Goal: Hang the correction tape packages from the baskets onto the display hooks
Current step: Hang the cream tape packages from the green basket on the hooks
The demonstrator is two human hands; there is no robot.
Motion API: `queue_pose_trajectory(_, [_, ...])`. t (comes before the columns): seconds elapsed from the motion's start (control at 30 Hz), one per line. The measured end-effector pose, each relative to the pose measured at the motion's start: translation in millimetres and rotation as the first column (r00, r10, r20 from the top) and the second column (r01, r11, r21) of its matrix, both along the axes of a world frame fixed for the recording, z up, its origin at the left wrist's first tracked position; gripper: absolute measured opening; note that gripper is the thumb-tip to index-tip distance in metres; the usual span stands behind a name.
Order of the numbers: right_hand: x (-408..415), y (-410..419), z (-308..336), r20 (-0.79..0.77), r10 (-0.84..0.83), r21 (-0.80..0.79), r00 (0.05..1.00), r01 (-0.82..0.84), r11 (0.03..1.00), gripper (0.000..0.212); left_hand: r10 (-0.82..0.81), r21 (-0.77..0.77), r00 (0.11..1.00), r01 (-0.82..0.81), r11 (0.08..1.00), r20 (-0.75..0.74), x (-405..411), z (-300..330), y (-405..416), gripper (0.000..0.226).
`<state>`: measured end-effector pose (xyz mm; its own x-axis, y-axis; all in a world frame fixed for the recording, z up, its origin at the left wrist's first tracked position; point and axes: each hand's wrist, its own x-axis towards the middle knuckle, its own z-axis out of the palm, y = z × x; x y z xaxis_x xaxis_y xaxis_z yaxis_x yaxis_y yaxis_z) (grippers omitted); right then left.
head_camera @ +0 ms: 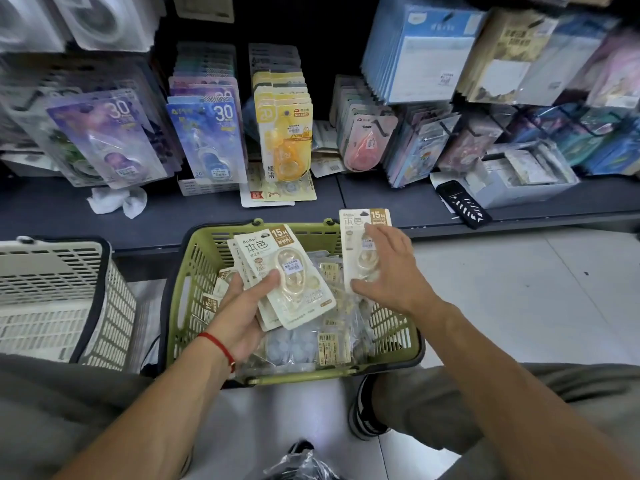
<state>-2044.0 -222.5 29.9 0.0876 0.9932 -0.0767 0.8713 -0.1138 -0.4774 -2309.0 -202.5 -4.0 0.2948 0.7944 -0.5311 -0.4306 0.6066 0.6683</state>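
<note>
While the dark store shelf (pixel 207 216) with its rows of hanging blister cards fills the upper half of the view, the work sits lower, over the floor. Largest of the containers is the white slotted plastic basket (pixel 52 299) at the left; nothing can be made out inside it from this angle. Just beside it stands the green slotted plastic shopping basket (pixel 194 271), which holds a loose heap of cream carded correction tape packages and clear bags of small pale items.

Above that basket the left hand (pixel 242 306) grips a fanned stack of cream correction tape packages (pixel 277 271), thumb across the top card and fingers curled beneath. The right hand (pixel 388 271) holds a single cream correction tape package (pixel 360 230) upright, fingers spread over its blister and thumb at its lower edge, so its long axis runs up toward the shelf and its header end points away from the person.

That is the relation the next move turns on: the display hooks lie ahead of and above the right hand, which is the nearer one, and the card's top already faces them. Which hook is meant for this cream sort I cannot tell; the yellow carded tape row (pixel 284 133) hangs roughly straight ahead. The card's hang hole is too small to make out.
</note>
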Motion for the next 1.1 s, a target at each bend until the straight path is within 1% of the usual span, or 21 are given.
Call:
queue_pose_trajectory(0.03, [-6, 0, 12, -0.118, 0.025, 0.018, 0.993, -0.023, 1.000, 0.103, -0.010, -0.007, 0.999, 0.010, 1.000, 0.030, 2, 4, 1, 0.053])
queue_pose_trajectory(0.07, [-14, -1, 24, -0.188, 0.058, 0.028, 0.980, -0.054, 0.998, 0.102, -0.027, -0.006, 0.998, 0.027, 1.000, 0.060, 4, 9, 3, 0.054])
queue_pose_trajectory(0.13, [-30, -1, 44, -0.238, 0.150, 0.044, 0.960, -0.144, 0.989, 0.100, -0.056, 0.020, 0.991, 0.054, 0.998, 0.120, 7, 21, 6, 0.058])
queue_pose_trajectory(0.23, [-46, 0, 72, -0.197, 0.291, 0.100, 0.936, -0.276, 0.956, 0.099, -0.099, 0.099, 0.968, 0.078, 0.992, 0.230, 11, 46, 12, 0.054])
queue_pose_trajectory(0.3, [-50, 4, 93, -0.156, 0.332, 0.147, 0.930, -0.311, 0.939, 0.100, -0.142, 0.157, 0.948, 0.100, 0.982, 0.284, 12, 65, 15, 0.051])
queue_pose_trajectory(0.4, [-51, 9, 127, -0.092, 0.389, 0.170, 0.917, -0.371, 0.913, 0.101, -0.201, 0.247, 0.922, 0.121, 0.961, 0.330, 13, 94, 19, 0.051])
queue_pose_trajectory(0.47, [-52, 13, 149, -0.062, 0.419, 0.175, 0.906, -0.403, 0.898, 0.101, -0.225, 0.308, 0.923, 0.125, 0.943, 0.312, 13, 116, 23, 0.057])
queue_pose_trajectory(0.53, [-54, 21, 174, -0.062, 0.448, 0.177, 0.892, -0.432, 0.884, 0.100, -0.211, 0.353, 0.941, 0.109, 0.929, 0.266, 10, 137, 30, 0.064])
queue_pose_trajectory(0.6, [-61, 34, 199, -0.124, 0.471, 0.178, 0.873, -0.448, 0.876, 0.091, -0.165, 0.391, 0.962, 0.069, 0.918, 0.216, 5, 159, 41, 0.069])
queue_pose_trajectory(0.67, [-71, 52, 219, -0.250, 0.437, 0.243, 0.864, -0.381, 0.892, 0.076, -0.115, 0.435, 0.978, 0.028, 0.900, 0.175, -6, 179, 56, 0.071])
queue_pose_trajectory(0.73, [-86, 74, 232, -0.344, 0.330, 0.328, 0.879, -0.216, 0.920, 0.074, -0.057, 0.472, 0.986, -0.026, 0.881, 0.159, -21, 196, 73, 0.073])
queue_pose_trajectory(0.77, [-95, 84, 236, -0.399, 0.274, 0.325, 0.875, -0.144, 0.935, 0.073, -0.030, 0.490, 0.988, -0.051, 0.870, 0.155, -28, 204, 81, 0.073])
queue_pose_trajectory(0.8, [-103, 94, 239, -0.468, 0.238, 0.295, 0.851, -0.104, 0.950, 0.068, -0.010, 0.509, 0.989, -0.066, 0.858, 0.146, -36, 211, 90, 0.071])
queue_pose_trajectory(0.87, [-118, 114, 238, -0.589, 0.237, 0.243, 0.773, -0.111, 0.964, 0.049, 0.007, 0.556, 0.993, -0.073, 0.828, 0.120, -50, 222, 105, 0.065])
queue_pose_trajectory(0.9, [-125, 122, 237, -0.640, 0.236, 0.232, 0.731, -0.109, 0.967, 0.043, 0.008, 0.578, 0.994, -0.067, 0.813, 0.105, -57, 226, 112, 0.065])
queue_pose_trajectory(1.0, [-140, 143, 235, -0.719, 0.256, 0.280, 0.646, -0.067, 0.958, 0.035, 0.029, 0.613, 0.996, -0.072, 0.787, 0.080, -75, 233, 130, 0.073])
queue_pose_trajectory(1.1, [-153, 160, 225, -0.746, 0.299, 0.338, 0.595, -0.048, 0.940, 0.032, 0.074, 0.620, 0.992, -0.119, 0.776, 0.098, -93, 225, 143, 0.071])
